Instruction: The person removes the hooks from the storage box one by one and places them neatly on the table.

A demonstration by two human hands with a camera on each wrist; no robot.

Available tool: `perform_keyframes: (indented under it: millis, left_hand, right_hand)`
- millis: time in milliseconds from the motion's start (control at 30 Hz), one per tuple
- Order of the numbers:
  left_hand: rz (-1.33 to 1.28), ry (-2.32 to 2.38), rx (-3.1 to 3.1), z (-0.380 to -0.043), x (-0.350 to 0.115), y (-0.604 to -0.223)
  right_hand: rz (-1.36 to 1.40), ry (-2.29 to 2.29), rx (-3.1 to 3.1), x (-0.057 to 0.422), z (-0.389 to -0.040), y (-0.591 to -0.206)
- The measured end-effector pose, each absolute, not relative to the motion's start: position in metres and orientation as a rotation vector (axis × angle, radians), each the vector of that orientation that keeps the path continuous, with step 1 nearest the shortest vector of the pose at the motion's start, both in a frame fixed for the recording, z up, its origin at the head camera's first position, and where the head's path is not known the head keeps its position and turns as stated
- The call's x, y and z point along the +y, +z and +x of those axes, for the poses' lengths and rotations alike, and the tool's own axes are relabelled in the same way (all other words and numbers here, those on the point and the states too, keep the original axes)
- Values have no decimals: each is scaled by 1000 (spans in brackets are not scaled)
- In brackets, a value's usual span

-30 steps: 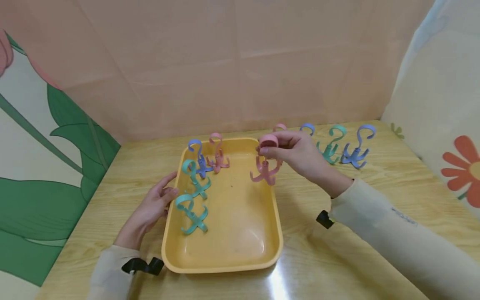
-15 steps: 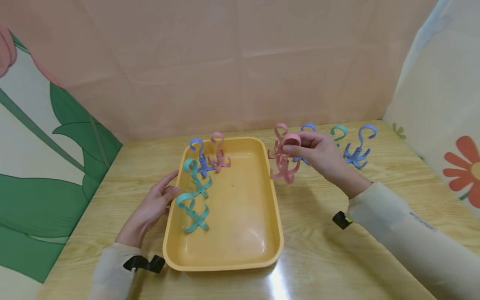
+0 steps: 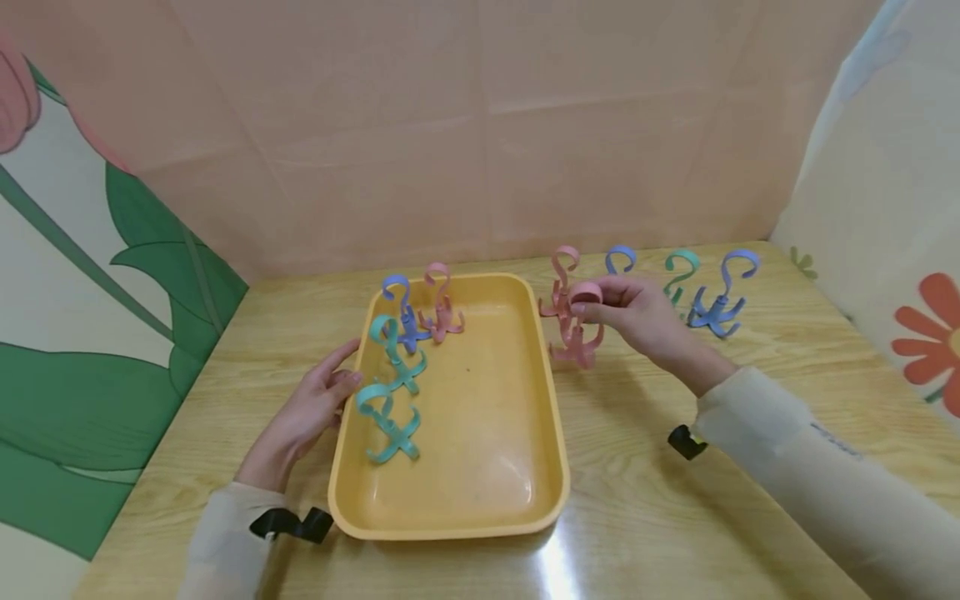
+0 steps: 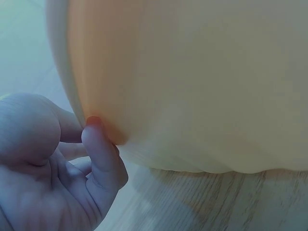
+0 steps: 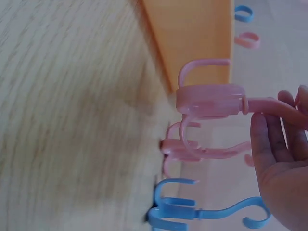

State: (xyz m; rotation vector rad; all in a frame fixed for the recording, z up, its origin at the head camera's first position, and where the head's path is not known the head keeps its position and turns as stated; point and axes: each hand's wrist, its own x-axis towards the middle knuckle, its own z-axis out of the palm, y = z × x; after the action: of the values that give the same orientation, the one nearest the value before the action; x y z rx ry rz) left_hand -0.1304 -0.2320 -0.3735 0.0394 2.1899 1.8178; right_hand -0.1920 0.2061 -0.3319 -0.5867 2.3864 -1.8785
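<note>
My right hand (image 3: 637,321) pinches a pink four-prong hook (image 3: 577,346) by its curled top, just right of the yellow tray (image 3: 564,467). In the right wrist view the held pink hook (image 5: 211,100) hangs above the table, its prongs apart from the tray wall. At the tray's left side my left hand (image 3: 311,408) holds the rim; the left wrist view shows a bent fingertip (image 4: 95,126) against the wall. Inside stand a pink hook (image 3: 441,321), a blue hook (image 3: 408,329) and two green hooks, the nearer green hook (image 3: 395,437) lowest.
Behind my right hand, more hooks stand on the wooden table (image 3: 750,375): a pink hook (image 3: 558,304), a partly hidden blue hook (image 3: 621,257), a green hook (image 3: 681,263) and a blue hook (image 3: 718,312). A pinkish sheet (image 3: 480,150) rises behind the table.
My right hand has carried the pink hook rightward from over the tray's right rim to beside the tray, then slightly lower. The left hand still holds the left rim.
</note>
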Motion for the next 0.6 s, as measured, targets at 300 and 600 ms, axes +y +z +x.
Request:
perform_keyframes:
  millis: [300, 600]
  left_hand:
    - [38, 1818, 2196, -130, -231, -372]
    - [47, 1821, 2193, -132, -232, -373]
  right_hand:
    - [-621, -1801, 2330, 209, -205, -348]
    - [-637, -1774, 2303, 214, -216, -356]
